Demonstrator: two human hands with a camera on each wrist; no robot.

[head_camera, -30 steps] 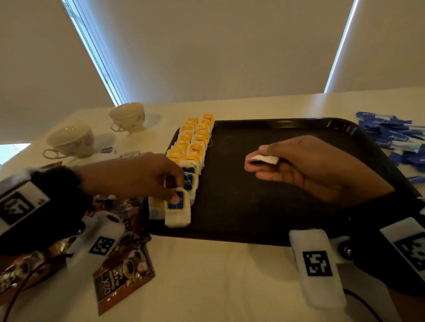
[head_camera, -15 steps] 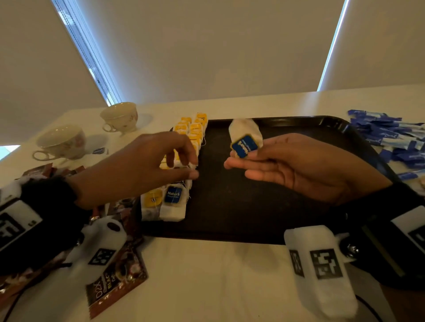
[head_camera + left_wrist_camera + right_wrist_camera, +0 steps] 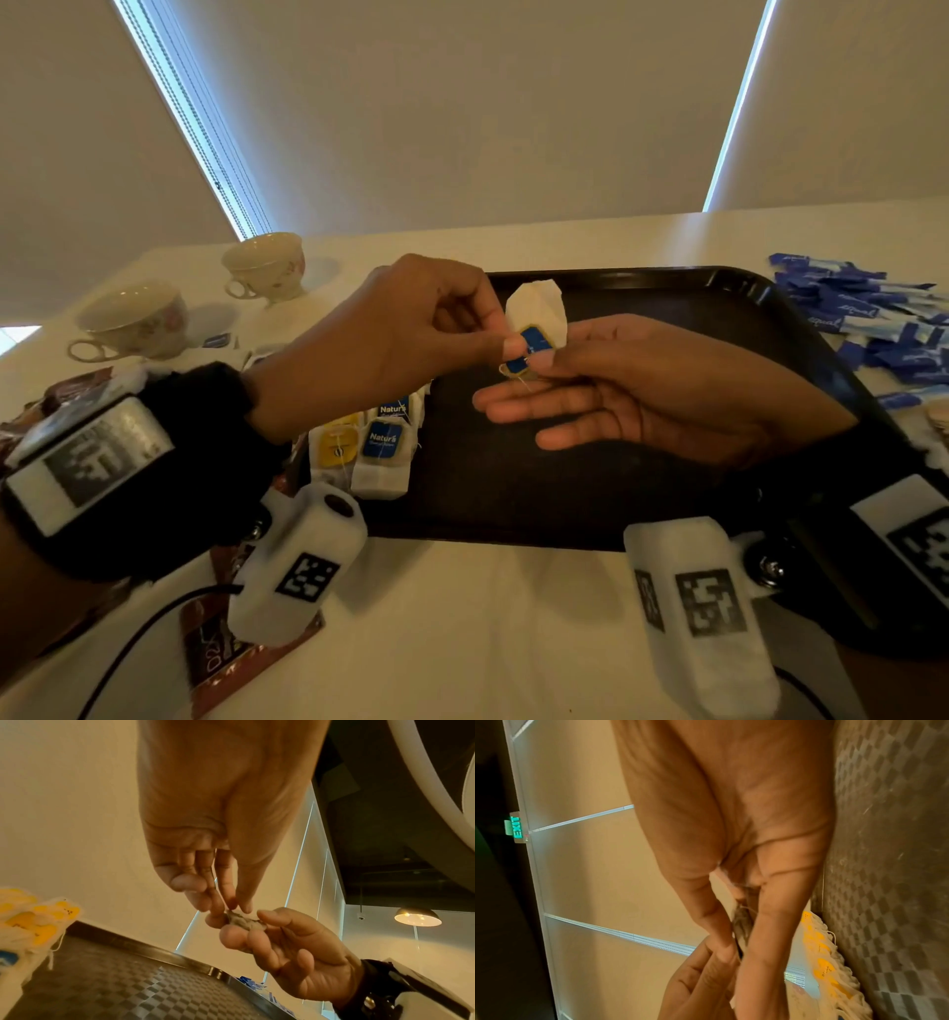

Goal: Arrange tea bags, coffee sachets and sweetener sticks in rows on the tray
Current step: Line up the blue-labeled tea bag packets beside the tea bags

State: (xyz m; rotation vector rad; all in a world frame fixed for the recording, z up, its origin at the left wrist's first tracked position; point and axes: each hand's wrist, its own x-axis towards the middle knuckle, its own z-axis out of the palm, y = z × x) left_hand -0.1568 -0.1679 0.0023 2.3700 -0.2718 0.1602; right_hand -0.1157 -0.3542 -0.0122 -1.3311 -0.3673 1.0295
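Pale blinds with two bright slits fill the upper half of the head view, and below them a cream table carries a black tray at centre frame. Above the tray, just over mid-frame, both hands meet on one tea bag: the right hand pinches it between thumb and forefinger with its other fingers stretched out flat, while the left hand nips the blue tag with thumb and fingertip, its remaining fingers curled in. The bag looks very light and limp, a soft paper pouch that would crumple or tear if squeezed, with a loose string that could snag; a gentle pinch at the tag or the top fold seems the safest hold. On the tray's left side, lower left of centre, lies the row of tea bags with yellow and blue tags, partly hidden by the left wrist. Coffee sachets sit at lower left, blue sweetener sticks are heaped at the right edge, and two teacups stand at left.
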